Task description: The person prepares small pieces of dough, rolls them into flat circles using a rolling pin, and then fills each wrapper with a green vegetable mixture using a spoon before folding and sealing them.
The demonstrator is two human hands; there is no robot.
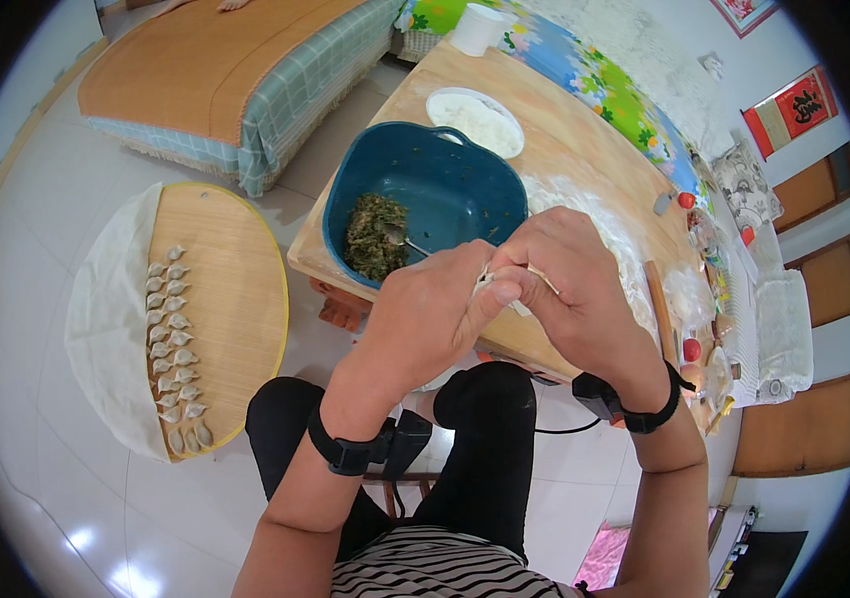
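Both my hands meet above the near edge of the wooden table, pinching a dumpling (pixel 486 280) between them. My left hand (pixel 435 309) grips its left side with the thumb pressed along the edge. My right hand (pixel 566 284) closes on the other side, fingers bent over the wrapper. Most of the dumpling is hidden by my fingers. Just beyond them is a dark teal basin (pixel 425 179) with dark green filling (pixel 373 239) at its left, a metal spoon (pixel 411 244) stuck in it.
Finished dumplings (pixel 173 334) stand in rows on a round board (pixel 225 299) at left, partly under white cloth (pixel 111 329). On the table (pixel 564 130) are a plate of white flour (pixel 480 120), scattered flour (pixel 584 204), a rolling pin (pixel 660 309) and a white container (pixel 477 30).
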